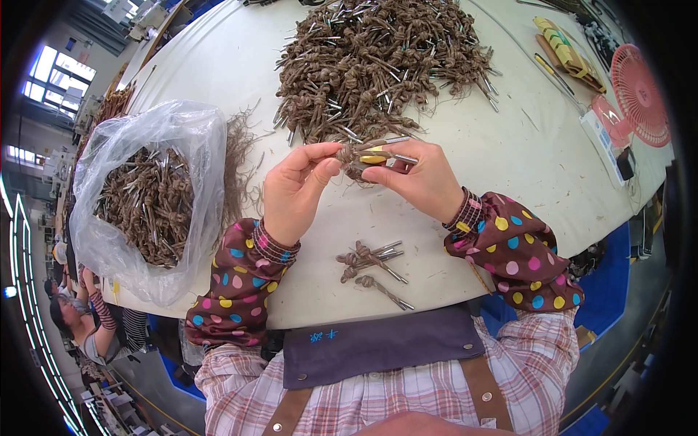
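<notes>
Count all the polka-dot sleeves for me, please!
2. One polka-dot sleeve is just behind the left hand; the other polka-dot sleeve is just behind the right hand. I see no others.

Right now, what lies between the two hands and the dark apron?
A small group of knotted brown cords, on the white table; the head view shows this.

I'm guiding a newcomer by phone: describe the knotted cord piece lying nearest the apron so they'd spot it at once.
On the white table, go from the big brown heap down to the small group of knotted cords. The piece is the lowest, nearest the purple apron; unlike its bunched neighbours, it lies singly.
</notes>
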The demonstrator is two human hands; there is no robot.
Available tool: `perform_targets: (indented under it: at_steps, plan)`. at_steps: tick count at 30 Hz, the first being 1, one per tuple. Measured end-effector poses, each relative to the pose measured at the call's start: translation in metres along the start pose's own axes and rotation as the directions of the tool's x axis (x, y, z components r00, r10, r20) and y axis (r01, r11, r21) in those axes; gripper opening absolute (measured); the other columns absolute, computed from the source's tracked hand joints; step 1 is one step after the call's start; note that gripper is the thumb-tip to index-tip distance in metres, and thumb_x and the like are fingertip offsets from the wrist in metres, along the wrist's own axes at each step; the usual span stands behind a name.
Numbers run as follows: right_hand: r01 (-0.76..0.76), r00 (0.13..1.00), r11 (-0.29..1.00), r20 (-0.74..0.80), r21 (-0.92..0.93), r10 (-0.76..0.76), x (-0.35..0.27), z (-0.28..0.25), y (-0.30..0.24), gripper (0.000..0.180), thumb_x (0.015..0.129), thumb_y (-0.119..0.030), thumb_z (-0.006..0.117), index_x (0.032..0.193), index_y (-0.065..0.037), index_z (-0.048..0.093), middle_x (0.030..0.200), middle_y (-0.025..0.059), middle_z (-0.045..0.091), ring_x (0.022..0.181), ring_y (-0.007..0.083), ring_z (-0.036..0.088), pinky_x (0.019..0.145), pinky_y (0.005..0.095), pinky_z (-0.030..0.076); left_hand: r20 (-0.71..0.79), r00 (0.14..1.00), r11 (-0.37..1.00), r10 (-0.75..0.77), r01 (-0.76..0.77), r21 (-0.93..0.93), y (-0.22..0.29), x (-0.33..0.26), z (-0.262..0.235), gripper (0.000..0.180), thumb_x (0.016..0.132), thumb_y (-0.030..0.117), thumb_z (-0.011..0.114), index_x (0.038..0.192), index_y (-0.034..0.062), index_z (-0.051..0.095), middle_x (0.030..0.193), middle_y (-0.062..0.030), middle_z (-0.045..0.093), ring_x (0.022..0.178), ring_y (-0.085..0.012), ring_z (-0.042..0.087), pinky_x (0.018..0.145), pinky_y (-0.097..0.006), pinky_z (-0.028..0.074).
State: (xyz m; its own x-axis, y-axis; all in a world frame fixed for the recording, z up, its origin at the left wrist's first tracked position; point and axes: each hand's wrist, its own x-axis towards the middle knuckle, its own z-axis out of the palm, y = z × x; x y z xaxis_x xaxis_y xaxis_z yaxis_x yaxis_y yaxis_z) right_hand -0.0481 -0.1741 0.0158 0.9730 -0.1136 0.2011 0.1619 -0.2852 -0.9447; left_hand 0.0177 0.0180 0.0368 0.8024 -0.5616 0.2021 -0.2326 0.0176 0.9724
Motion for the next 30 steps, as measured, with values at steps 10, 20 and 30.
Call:
perform_targets:
  at_steps: [10,20,30]
  plan:
    - [-0.105,0.994,0.964,-0.062,-0.243,0.093,0.009,-0.050,-0.002,0.037,0.075,-0.026,0.075,0.100,-0.002,0.062,0.080,0.0049,0.062,0.058,0.0097,0.053,0.056,0.0239,0.043,0.059,0.989,0.901,0.135,-0.147,0.409,0.002,0.002,-0.003,0.017,0.083,0.006,0.064,0.100,0.0018,0.065,0.094,-0.0085,0.066,0.081,-0.0142,0.062,0.074,-0.025,0.049]
    - [-0.143,0.969,0.989,0.199,-0.035,0.147,0.001,-0.026,-0.011,0.027,0.079,-0.016,0.071,0.099,0.000,0.062,0.076,0.0011,0.059,0.059,0.0044,0.049,0.055,0.0211,0.041,0.165,0.941,0.749,0.296,-0.336,0.571,0.003,0.001,0.006,0.018,0.079,0.005,0.068,0.096,0.0064,0.066,0.085,-0.0089,0.066,0.077,-0.0239,0.062,0.071,-0.030,0.052]
    - [-0.149,0.965,0.983,0.233,0.105,0.122,-0.002,-0.021,-0.002,0.023,0.082,-0.012,0.068,0.100,0.000,0.062,0.079,-0.0022,0.058,0.064,0.0018,0.045,0.057,0.0181,0.040,0.269,0.851,0.601,0.450,-0.512,0.614,0.002,0.004,0.002,0.015,0.079,0.003,0.066,0.094,0.0069,0.066,0.080,-0.0095,0.065,0.071,-0.0265,0.064,0.074,-0.033,0.054]
